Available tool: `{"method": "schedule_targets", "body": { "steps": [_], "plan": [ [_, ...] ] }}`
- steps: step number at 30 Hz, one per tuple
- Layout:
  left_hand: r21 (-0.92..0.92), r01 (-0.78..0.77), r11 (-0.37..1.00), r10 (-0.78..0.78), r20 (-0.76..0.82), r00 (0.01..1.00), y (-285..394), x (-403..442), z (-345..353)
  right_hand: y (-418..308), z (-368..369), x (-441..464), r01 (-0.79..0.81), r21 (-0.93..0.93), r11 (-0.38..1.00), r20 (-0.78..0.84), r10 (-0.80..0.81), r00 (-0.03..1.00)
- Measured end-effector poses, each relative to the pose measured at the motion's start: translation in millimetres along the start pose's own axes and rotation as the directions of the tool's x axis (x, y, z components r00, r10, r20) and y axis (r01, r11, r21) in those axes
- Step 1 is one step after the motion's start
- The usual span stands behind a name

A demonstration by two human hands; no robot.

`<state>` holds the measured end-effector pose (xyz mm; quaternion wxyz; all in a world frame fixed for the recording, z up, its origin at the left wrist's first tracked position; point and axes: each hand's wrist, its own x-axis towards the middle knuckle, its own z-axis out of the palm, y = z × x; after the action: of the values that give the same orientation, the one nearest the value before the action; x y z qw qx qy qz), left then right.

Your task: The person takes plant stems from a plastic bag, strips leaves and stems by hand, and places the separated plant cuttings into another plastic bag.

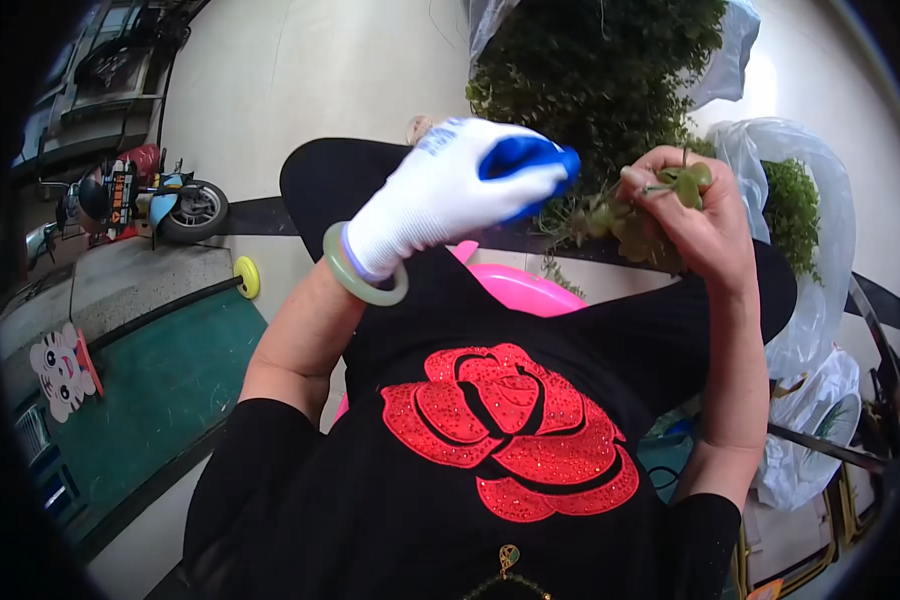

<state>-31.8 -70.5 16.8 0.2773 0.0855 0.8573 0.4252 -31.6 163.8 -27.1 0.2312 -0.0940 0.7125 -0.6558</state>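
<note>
My left hand (480,180), in a white knit glove with blue-coated fingers, is bent with its thumb and fingertips together. Whether anything thin is pinched there I cannot make out. Just to its right, my bare right hand (705,215) is closed around a small bunch of leafy green stems (688,184). Round leaves stick out above the thumb, and thin stems and roots trail below and to the left. A large heap of leafy greens (590,80) lies directly beyond both hands.
A clear plastic bag (835,220) with more greens (792,205) stands at the right. Under my crossed legs shows a pink plastic object (520,288). Further left are a motorbike (185,208), a green mat (170,390) and a cartoon tiger board (62,370).
</note>
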Motion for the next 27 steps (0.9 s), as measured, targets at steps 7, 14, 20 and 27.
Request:
{"method": "schedule_targets", "body": {
  "steps": [7,14,20,27],
  "plan": [
    [0.367,-0.200,0.908,0.161,0.135,0.978,-11,3,22,15,11,10,-0.036,0.252,0.967,0.072,0.019,0.997],
    [-0.123,0.070,0.990,-0.047,0.178,0.983,-15,-3,13,27,26,0,-0.070,0.243,0.967,0.347,-0.019,0.938],
    [-0.037,0.058,0.998,-0.033,0.481,0.876,-5,-9,-14,2,0,-6,0.313,-0.354,0.881,0.428,-0.146,0.892],
    [-0.291,0.241,0.926,-0.171,0.246,0.954,-20,-36,-52,19,-134,-69,-0.115,-0.362,0.925,-0.056,0.101,0.993]
  ]
}}
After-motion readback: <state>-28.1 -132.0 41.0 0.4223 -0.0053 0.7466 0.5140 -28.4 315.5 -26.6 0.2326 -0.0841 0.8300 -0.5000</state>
